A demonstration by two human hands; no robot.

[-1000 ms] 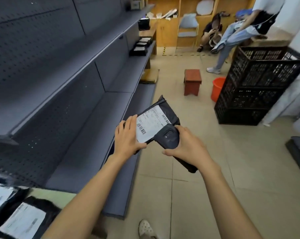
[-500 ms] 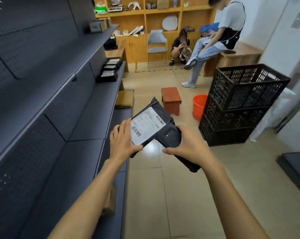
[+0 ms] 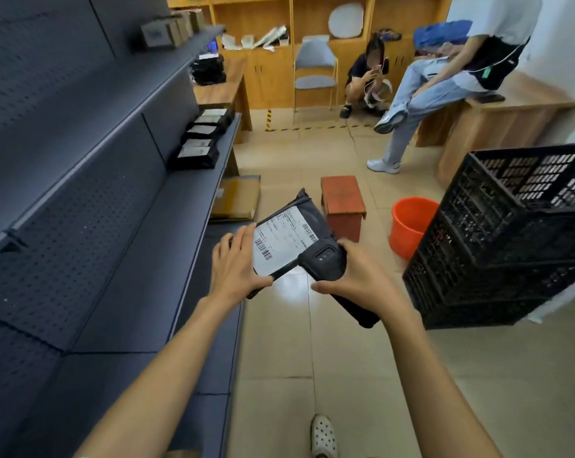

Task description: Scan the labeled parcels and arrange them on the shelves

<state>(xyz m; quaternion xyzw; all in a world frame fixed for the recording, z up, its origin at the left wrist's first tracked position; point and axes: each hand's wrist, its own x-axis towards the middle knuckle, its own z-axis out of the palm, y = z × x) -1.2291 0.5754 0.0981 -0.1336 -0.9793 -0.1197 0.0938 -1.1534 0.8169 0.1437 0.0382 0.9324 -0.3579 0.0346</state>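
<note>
Fingers (image 3: 246,239) of the left hand (image 3: 234,264) lie along the left edge of a parcel (image 3: 299,226), with the thumb curled under its near edge, so the hand grips it and holds it in the air, tilted, with the white label (image 3: 281,244) facing up. Right hand (image 3: 358,280) is wrapped round a black scanner (image 3: 324,261), whose head sits just over the label's right corner; whether it touches the label I cannot tell. The parcel hangs just right of the shelves (image 3: 154,239), level with the middle board and in front of a red stool (image 3: 342,201).

Farther along that same board of the shelves, five black parcels (image 3: 201,137) with white labels lie in a row, touching or nearly so. Right of the stool stands an orange bucket (image 3: 410,223), and just right of that two black crates (image 3: 507,233), one stacked on the other. Beyond the stool, near wooden cabinets (image 3: 263,38), one person crouches and another leans on a low bench. A white shoe (image 3: 324,436) shows at the bottom edge.
</note>
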